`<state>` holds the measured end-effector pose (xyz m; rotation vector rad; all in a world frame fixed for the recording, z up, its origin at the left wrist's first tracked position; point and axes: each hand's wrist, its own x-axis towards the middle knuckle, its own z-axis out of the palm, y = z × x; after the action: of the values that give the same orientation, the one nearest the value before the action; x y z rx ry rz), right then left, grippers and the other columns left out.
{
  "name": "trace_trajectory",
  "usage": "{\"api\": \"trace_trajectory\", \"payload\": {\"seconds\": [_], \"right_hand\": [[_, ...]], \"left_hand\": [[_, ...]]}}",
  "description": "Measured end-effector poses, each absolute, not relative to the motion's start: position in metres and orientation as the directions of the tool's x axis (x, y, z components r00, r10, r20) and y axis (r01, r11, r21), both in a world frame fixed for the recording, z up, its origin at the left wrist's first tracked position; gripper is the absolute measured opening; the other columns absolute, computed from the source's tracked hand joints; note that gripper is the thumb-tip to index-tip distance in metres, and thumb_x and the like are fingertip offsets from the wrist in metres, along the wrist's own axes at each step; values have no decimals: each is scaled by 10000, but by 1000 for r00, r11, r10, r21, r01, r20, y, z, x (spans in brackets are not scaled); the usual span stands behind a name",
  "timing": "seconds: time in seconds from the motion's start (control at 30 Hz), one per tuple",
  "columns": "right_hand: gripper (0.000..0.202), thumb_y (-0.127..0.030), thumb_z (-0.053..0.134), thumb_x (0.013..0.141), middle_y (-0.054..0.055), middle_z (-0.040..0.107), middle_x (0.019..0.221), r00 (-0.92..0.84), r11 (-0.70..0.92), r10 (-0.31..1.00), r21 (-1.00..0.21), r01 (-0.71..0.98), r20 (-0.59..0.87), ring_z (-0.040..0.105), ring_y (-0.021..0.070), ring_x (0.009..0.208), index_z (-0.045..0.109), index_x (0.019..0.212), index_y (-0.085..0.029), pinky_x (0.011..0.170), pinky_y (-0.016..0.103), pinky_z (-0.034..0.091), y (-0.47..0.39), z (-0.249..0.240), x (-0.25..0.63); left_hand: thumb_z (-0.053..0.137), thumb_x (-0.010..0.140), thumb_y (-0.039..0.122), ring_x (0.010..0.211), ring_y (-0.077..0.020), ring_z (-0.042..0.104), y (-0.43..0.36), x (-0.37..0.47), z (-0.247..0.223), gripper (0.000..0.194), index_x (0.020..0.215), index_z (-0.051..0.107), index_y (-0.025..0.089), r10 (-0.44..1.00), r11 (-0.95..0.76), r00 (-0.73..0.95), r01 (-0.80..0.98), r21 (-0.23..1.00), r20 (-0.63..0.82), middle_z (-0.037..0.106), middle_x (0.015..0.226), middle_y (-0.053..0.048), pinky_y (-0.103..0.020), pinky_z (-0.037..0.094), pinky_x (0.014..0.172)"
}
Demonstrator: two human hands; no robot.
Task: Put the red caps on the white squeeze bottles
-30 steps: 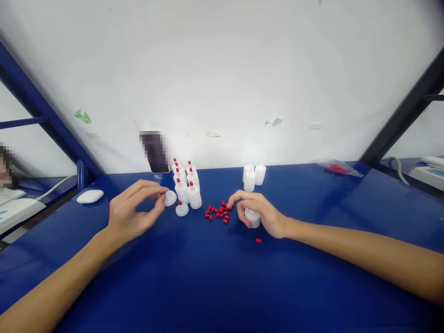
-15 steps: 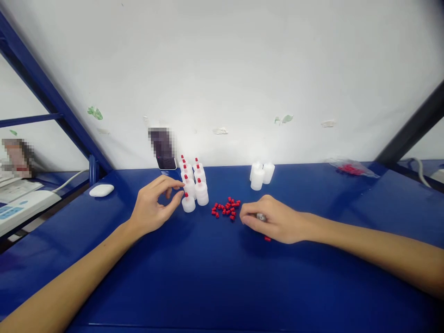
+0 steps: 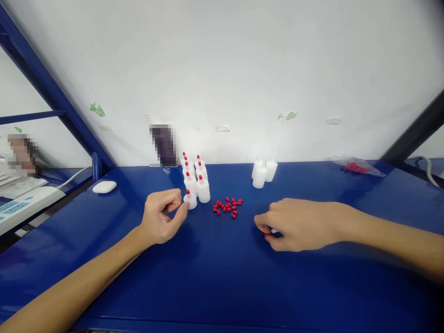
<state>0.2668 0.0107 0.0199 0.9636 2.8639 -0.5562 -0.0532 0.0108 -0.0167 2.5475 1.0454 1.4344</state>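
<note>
My left hand (image 3: pixel 162 217) has its fingers curled and its thumb apart from them, with nothing seen between. The thumb tip is beside the nearest white squeeze bottle (image 3: pixel 190 202), which stands upright with a red tip on its nozzle. Several like bottles (image 3: pixel 203 190) stand behind it in two rows. Over the table to the right, my right hand (image 3: pixel 298 226) pinches a small red cap (image 3: pixel 266 234) between thumb and finger at the tabletop. A pale piece (image 3: pixel 274 230) shows under its fingers; most of it is hidden and its kind is unclear.
Several loose red caps (image 3: pixel 227 206) lie between my hands. Three white bottles without red tips (image 3: pixel 260 176) stand at the back. A clear bag of red pieces (image 3: pixel 357 167) lies back right. On the left are a white rounded case (image 3: pixel 104 187), a phone (image 3: pixel 164 145) and a power strip (image 3: pixel 31 203).
My right hand has moved right and slightly toward me, onto the single red cap there. The left hand has lowered slightly and its fingers have curled in. The view has shifted a little.
</note>
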Motion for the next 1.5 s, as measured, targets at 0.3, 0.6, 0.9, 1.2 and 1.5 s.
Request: {"api": "trace_trajectory", "payload": {"seconds": [0.3, 0.6, 0.9, 1.2, 1.5], "right_hand": [[132, -225, 499, 879, -17, 503, 659, -756, 364, 653, -897, 251, 53, 427, 112, 557, 530, 760, -176, 521, 236, 331, 20, -7, 236], [221, -266, 389, 984, -24, 504, 631, -663, 207, 717, -974, -93, 216, 478, 120, 545, 509, 825, -170, 558, 258, 396, 20, -32, 235], [167, -267, 476, 864, -12, 532, 594, -545, 256, 780, -951, -172, 308, 488, 130, 534, 499, 725, -177, 534, 262, 370, 21, -41, 241], [531, -590, 384, 929, 19, 525, 533, -515, 291, 795, -947, -137, 319, 479, 142, 480, 510, 618, -178, 493, 283, 374, 21, -43, 235], [614, -625, 345, 973, -7, 473, 485, -564, 353, 768, -935, -23, 304, 435, 117, 448, 509, 588, -176, 472, 266, 370, 19, -34, 232]], "left_hand": [[491, 879, 84, 559, -126, 341, 1, -14, -16, 340, 589, 352, 192, 337, -934, 696, 331, 134, 634, 395, 570, 21, -324, 312, 584], [544, 944, 149, 692, -112, 522, 21, 30, -18, 224, 1168, 556, 167, 394, -917, 680, 246, 314, 618, 588, 841, -9, -228, 438, 624], [604, 943, 173, 731, -118, 536, 28, 50, -22, 136, 1045, 694, 175, 404, -909, 589, 173, 379, 700, 561, 832, -25, -246, 466, 645], [654, 907, 185, 643, -94, 486, 19, 57, -6, 85, 954, 725, 181, 610, -762, 565, 224, 608, 556, 547, 775, 0, -227, 418, 577], [631, 900, 182, 686, -100, 544, 18, 59, -2, 85, 849, 698, 170, 663, -664, 608, 210, 717, 436, 538, 811, 0, -244, 473, 610]]}}
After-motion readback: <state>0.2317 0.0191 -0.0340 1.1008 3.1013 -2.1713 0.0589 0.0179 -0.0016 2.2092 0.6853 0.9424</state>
